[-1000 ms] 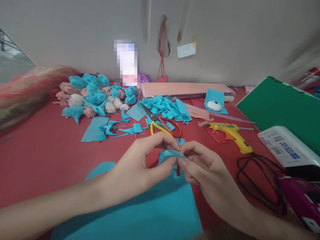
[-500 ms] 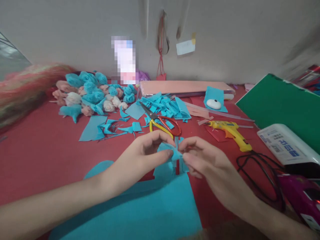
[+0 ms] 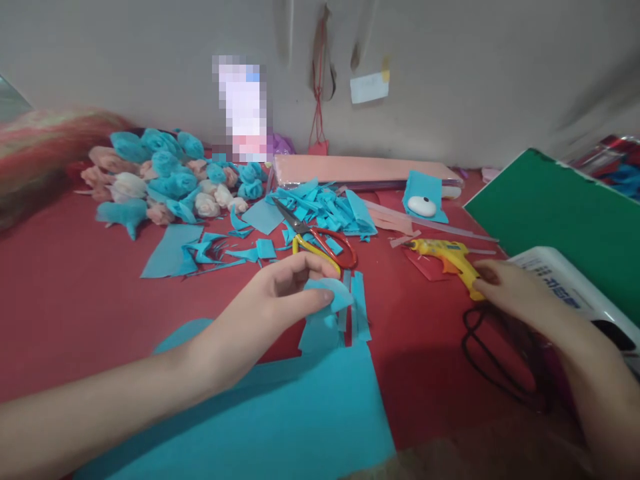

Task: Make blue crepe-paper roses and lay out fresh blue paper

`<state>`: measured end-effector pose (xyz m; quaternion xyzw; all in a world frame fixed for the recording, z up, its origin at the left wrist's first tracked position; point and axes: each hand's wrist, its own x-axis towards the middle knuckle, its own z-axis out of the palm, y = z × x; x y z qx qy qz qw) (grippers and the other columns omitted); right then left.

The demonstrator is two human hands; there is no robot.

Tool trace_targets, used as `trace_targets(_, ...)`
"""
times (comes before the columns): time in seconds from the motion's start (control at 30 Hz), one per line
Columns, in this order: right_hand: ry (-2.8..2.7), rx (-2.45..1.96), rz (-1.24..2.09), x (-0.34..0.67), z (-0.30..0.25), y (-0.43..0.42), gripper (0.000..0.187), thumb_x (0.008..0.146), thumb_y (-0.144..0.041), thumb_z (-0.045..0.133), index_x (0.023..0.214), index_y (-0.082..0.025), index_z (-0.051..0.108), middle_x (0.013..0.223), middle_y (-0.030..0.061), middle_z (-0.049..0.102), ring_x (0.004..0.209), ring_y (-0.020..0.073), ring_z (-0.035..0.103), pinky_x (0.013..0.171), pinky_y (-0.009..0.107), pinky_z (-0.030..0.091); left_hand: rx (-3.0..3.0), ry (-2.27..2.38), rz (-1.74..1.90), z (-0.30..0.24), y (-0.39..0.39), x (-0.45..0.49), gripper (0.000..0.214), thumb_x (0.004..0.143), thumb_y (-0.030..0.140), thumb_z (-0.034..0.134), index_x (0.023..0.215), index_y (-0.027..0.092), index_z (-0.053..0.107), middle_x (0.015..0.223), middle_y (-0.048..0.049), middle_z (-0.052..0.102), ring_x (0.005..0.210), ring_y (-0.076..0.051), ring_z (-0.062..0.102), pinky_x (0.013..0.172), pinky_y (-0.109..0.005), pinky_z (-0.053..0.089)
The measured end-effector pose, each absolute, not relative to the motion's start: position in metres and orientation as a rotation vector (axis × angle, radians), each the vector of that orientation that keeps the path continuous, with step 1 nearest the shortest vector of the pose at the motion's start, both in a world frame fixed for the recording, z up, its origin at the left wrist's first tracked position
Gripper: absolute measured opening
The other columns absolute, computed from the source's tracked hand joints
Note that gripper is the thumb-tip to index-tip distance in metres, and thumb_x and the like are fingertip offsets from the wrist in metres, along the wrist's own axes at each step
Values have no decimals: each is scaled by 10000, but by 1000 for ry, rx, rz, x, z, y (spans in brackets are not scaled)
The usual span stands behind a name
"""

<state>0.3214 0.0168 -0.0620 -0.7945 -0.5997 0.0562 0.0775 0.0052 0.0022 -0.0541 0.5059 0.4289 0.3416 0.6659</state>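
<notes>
Away from the petal (image 3: pixel 342 293), which the left hand (image 3: pixel 263 311) pinches beside cut strips (image 3: pixel 359 307), the right hand (image 3: pixel 517 293) has moved to the glue gun (image 3: pixel 443 251), fingers at its handle, grip unclear. The petal looks unglued; formed flowers (image 3: pixel 173 185) lie heaped beyond.

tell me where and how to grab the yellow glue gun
Probably best by the handle of the yellow glue gun, coming from the right with the right hand, whose fingertips are at the handle's lower end. The gun lies on its side, handle slanting toward that hand and nozzle pointing left, away from it.
</notes>
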Motion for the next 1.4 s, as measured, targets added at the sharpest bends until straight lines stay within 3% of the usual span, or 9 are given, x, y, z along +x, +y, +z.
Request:
trace_targets(0.23, -1657, -2286, 378, 315, -62, 18, 88, 736, -251, 549, 710, -173, 519, 677, 8, 532, 614, 137, 494, 633, 299, 363, 1136, 996, 747, -59, 3, 7, 51, 776, 210, 578, 803, 222, 537, 613, 70, 404, 477, -57, 295, 472, -197, 246)
trace_targets(0.4, -1391, -2131, 603, 319, -66, 14, 100, 739, -241, 522, 808, -174, 494, 713, 61, 570, 666, 178, 564, 616, 305, 406, 1115, 1035, 738, -61, 4, 9, 67, 770, 230, 583, 817, 211, 539, 593, 61, 392, 471, -63, 292, 442, -201, 222)
trace_targets(0.53, -1194, -1938, 731, 322, -70, 15, 261, 664, -221, 551, 903, -215, 445, 715, 1, 548, 569, 127, 547, 523, 237, 434, 1079, 1044, 751, -61, 6, 11, 41, 769, 204, 574, 798, 220, 549, 622, 57, 397, 489, -63, 295, 434, -187, 233)
trace_targets(0.73, -1149, -1677, 1172, 310, -54, 1, 299, 579, -327, 663, 834, -204, 567, 785, 13, 540, 590, 119, 511, 483, 231, 444, 976, 1044, 784, -56, 5, 12, 35, 775, 199, 564, 750, 224, 563, 621, 60, 401, 491, -59, 282, 438, -181, 246)
trace_targets(0.87, -1186, -1600, 1270, 289, -53, -11, 271, 626, -361, 686, 845, -251, 572, 698, -18, 530, 553, 106, 480, 486, 222, 440, 958, 1030, 807, -54, 4, 10, 35, 785, 206, 567, 754, 223, 564, 546, 72, 353, 449, -53, 229, 450, -179, 256)
trace_targets(0.97, -1247, -1650, 1078, 266, -54, -19, 286, 622, -420, 680, 822, -262, 550, 620, -34, 506, 498, 111, 466, 459, 225, 427, 936, 1017, 851, -55, 4, 9, 52, 789, 192, 567, 740, 209, 559, 557, 65, 376, 489, -53, 315, 505, -169, 308)
trace_targets(1.07, -1307, -1791, 709, 243, -48, -31, 399, 517, -438, 718, 832, -288, 525, 669, -24, 553, 543, 153, 529, 449, 240, 445, 910, 971, 920, -58, 4, 9, 50, 796, 189, 567, 748, 199, 555, 663, 49, 468, 614, -59, 426, 550, -153, 340)
trace_targets(1.2, -1421, -1910, 216, 217, -46, -44, 334, 531, -472, 664, 755, -304, 482, 631, -21, 551, 564, 199, 562, 492, 306, 489, 884, 920, 989, -63, 3, 8, 34, 800, 202, 578, 794, 217, 549, 716, 57, 495, 681, -54, 462, 596, -131, 372)
trace_targets(1.4, -1304, -2013, 107, 210, -62, -46, 424, 485, -554, 695, 708, -310, 430, 520, -17, 546, 463, 241, 566, 360, 336, 442, 964, 944, 1017, -66, -1, 6, 36, 805, 257, 581, 827, 259, 553, 709, 62, 474, 656, -59, 441, 565, -143, 366)
